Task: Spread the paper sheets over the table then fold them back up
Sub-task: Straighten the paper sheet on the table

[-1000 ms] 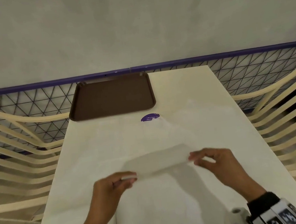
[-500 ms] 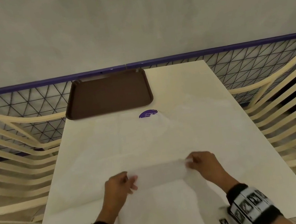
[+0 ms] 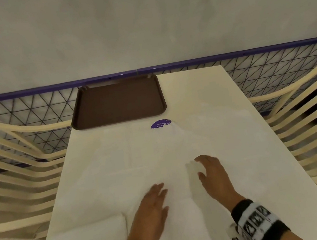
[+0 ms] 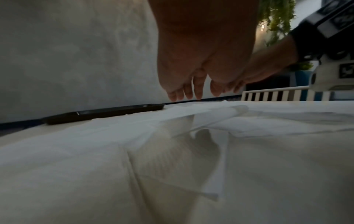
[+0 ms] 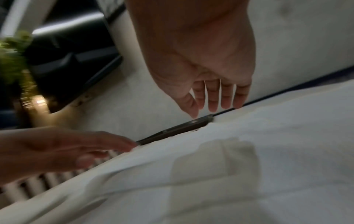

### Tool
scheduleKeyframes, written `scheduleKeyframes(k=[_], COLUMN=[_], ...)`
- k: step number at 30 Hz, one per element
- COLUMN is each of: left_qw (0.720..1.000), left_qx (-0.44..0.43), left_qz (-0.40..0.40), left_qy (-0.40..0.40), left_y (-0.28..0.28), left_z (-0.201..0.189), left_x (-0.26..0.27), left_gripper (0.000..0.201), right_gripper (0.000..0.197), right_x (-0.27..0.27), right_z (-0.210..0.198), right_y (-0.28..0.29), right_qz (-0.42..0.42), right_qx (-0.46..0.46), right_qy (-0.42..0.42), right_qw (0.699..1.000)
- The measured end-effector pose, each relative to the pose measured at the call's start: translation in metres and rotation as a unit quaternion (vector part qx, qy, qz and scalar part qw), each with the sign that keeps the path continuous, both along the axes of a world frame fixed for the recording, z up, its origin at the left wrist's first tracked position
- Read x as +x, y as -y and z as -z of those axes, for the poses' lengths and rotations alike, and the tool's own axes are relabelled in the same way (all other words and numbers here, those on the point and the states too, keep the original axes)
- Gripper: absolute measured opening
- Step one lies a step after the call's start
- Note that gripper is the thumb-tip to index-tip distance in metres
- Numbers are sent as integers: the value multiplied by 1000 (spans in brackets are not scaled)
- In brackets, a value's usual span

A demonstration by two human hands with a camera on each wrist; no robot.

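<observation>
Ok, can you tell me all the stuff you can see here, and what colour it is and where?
table: one, cream, runs from the person to the fence.
paper sheets: count unclear, white and thin, spread over most of the table; one folded flap near the right hand.
tray: one, dark brown, far left end of the table.
sticker: one, purple, just in front of the tray, partly under the paper.
chairs: cream, slatted, on both sides of the table.
fence: dark mesh, purple top rail, beyond the table.
plant: green, in the background.
left hand: open, over the paper.
right hand: open, over the paper.
</observation>
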State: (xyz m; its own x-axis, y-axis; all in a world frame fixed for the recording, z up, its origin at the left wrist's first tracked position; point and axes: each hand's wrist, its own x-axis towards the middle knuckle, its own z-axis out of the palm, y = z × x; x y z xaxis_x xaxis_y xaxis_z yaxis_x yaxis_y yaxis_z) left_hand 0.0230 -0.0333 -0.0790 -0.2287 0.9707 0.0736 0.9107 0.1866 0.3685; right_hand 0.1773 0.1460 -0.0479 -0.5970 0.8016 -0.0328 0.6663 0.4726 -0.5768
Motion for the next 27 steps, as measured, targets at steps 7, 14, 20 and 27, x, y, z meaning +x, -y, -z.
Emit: scheduleKeyframes(k=[7,14,20,27], left_qw=[990,987,986,985], left_qx=[-122,-120,-107,-69], left_qz=[44,59,43,29], left_qy=[-54,-91,-118,-155], left_y=[3,7,33,24], left_z=[32,44,40,33], left_x=[7,0,-16,-13], left_gripper=[59,65,64,57], right_gripper=[77,58,54,57], right_x=[-8,-5,21,54], right_z=[25,44,31,32], right_y=[67,71,57,40], right_qz=[-294,-220,-230,-172], right_qx=[50,-33,-15,11], right_qy=[162,226,273,317], right_qw=[941,948,934,933])
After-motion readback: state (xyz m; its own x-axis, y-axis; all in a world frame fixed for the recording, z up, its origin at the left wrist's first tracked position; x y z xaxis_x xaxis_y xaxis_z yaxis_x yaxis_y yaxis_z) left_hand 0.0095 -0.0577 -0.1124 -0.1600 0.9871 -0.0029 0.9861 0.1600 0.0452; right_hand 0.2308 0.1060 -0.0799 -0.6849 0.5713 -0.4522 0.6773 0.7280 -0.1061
